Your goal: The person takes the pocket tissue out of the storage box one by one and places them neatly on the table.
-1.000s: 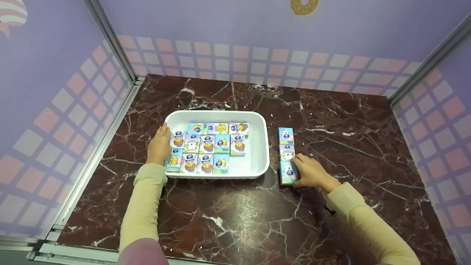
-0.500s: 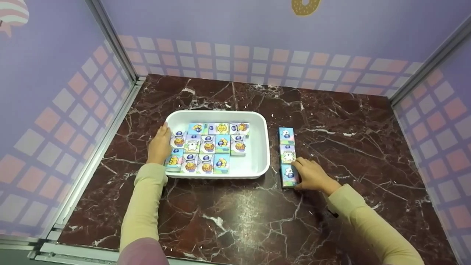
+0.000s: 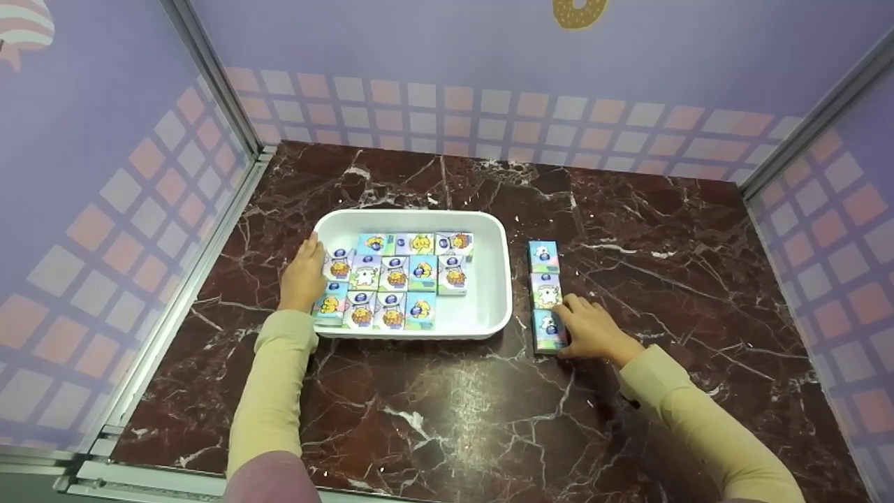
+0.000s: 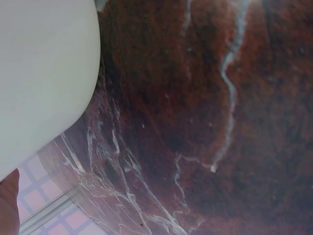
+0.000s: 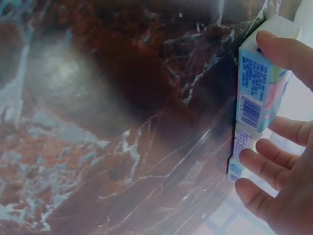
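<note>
My left hand (image 3: 303, 278) rests against the left rim of a white tray (image 3: 482, 323), its fingers lying fairly straight along the edge. In the left wrist view, one finger (image 4: 9, 203) shows beside the tray's outer wall (image 4: 46, 73). Small printed boxes in several rows lie inside the tray. To its right, three more stand end to end: a far blue box (image 3: 543, 256), a middle pale box (image 3: 546, 290) and a near blue box (image 3: 547, 331). My right hand (image 3: 594, 328) pinches the near box (image 5: 255, 88) between thumb and index finger; its other fingers spread beside the row.
The tray has bare floor (image 3: 482, 279) at its right side. A dark red marble tabletop (image 3: 419, 433) lies under everything. Purple panels with a checkered band (image 3: 489, 105) enclose the back and both sides, joined by metal posts.
The near box has slid slightly toward the person with my right hand, then a touch back toward the row. My left hand and the tray have stayed put.
</note>
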### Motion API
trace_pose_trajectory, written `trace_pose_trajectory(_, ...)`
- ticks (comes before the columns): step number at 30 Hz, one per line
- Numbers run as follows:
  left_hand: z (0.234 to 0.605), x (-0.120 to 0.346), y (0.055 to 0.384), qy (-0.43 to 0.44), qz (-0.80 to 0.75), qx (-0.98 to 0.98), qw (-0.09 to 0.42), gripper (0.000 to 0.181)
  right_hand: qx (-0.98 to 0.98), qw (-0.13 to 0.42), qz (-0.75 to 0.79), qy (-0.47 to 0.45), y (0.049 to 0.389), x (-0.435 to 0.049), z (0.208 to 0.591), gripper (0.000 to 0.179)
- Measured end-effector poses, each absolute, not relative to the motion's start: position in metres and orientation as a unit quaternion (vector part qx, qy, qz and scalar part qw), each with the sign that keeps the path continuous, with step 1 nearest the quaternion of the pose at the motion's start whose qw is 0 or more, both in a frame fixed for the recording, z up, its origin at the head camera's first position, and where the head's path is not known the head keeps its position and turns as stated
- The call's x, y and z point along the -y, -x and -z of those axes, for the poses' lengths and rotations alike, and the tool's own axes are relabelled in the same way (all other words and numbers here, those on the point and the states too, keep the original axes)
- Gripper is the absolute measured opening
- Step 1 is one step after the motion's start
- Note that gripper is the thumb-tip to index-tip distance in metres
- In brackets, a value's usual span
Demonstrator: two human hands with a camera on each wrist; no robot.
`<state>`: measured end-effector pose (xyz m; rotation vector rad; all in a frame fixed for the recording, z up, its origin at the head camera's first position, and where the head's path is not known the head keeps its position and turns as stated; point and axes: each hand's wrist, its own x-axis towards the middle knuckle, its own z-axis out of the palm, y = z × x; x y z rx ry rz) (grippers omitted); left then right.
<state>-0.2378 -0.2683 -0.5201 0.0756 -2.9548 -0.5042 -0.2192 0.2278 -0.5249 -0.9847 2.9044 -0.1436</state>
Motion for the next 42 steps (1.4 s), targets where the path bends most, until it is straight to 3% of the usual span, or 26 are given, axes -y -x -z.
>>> trace_pose_trajectory(26, 0.522, 0.268, 0.236, -0.017, 0.184, 0.978, 0.1, 0.058, -0.947, 0.019, 0.057, 0.314, 0.239, -0.227, 0.528, 0.079)
trace_pose_trajectory(34, 0.523, 0.27, 0.24, -0.021, 0.173, 0.981, 0.083, 0.06, -0.938, -0.02, 0.05, 0.342, 0.245, -0.218, 0.514, 0.07)
trace_pose_trajectory(42, 0.523, 0.27, 0.238, -0.016, 0.177, 0.978, 0.104, 0.058, -0.914, -0.068, 0.109, 0.384, 0.253, -0.191, 0.495, 0.058)
